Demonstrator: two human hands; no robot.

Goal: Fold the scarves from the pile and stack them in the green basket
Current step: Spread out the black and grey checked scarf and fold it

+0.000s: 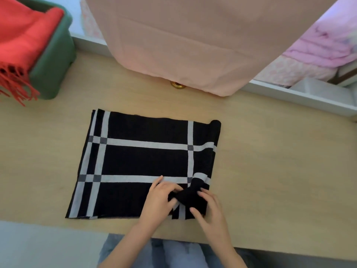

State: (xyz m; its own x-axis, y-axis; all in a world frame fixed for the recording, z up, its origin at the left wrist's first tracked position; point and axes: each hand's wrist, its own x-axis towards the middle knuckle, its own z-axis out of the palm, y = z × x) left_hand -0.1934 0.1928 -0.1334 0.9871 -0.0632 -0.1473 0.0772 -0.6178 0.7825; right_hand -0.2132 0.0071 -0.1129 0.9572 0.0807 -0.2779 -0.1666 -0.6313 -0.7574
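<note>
My left hand [160, 202] and right hand [210, 209] pinch the bunched 5 o'clock corner of the black checked scarf [144, 161], mid-worktop [270, 171]; flatten it, edges aligned, before folding. Green basket [52, 74] at 10 o'clock.

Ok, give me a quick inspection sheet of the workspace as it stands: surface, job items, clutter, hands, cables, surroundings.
Surface: light wooden tabletop, flat.
Job's things: black woven scarf with pale grid stripes lies flat, near right corner bunched; green rounded basket far left holds a red fringed scarf, fringe hanging over its side.
Clutter: small round brass object part hidden under a large pink cloth.
Hands: left hand and right hand both grip the bunched corner.
Cables: nothing seen.
Surroundings: pink bedding beyond the table, right.
</note>
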